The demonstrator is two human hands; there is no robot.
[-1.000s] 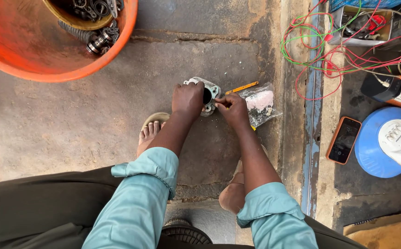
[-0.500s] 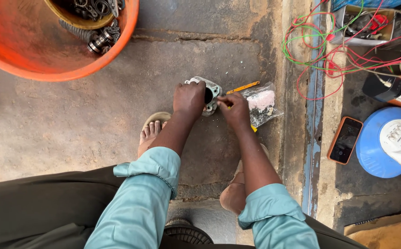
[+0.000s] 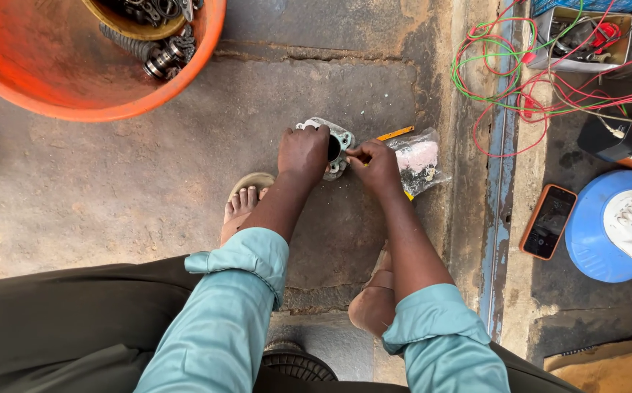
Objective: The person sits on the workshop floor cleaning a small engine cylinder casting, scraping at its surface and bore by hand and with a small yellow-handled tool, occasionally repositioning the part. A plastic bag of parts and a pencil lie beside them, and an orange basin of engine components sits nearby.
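My left hand [image 3: 303, 153] grips a small grey metal engine part with a round bore [image 3: 338, 145], pressing it down on the concrete floor. My right hand [image 3: 376, 166] is closed around a thin tool whose tip touches the part's rim near the bore. A yellow-handled tool [image 3: 396, 134] lies just behind my right hand. A clear plastic bag with pinkish contents and small pieces [image 3: 418, 160] rests beside my right hand. My bare feet in sandals [image 3: 243, 204] sit below my hands.
A big orange basin [image 3: 76, 80] holding metal parts and springs stands at the top left. Red and green wires [image 3: 520, 73] tangle at the top right near a box of parts [image 3: 585, 36]. A phone in an orange case [image 3: 547, 221] and a blue-white container [image 3: 614, 229] lie at the right.
Both hands stay on the metal part with only slight shifts; the right hand has worked the thin tool a little along the rim.
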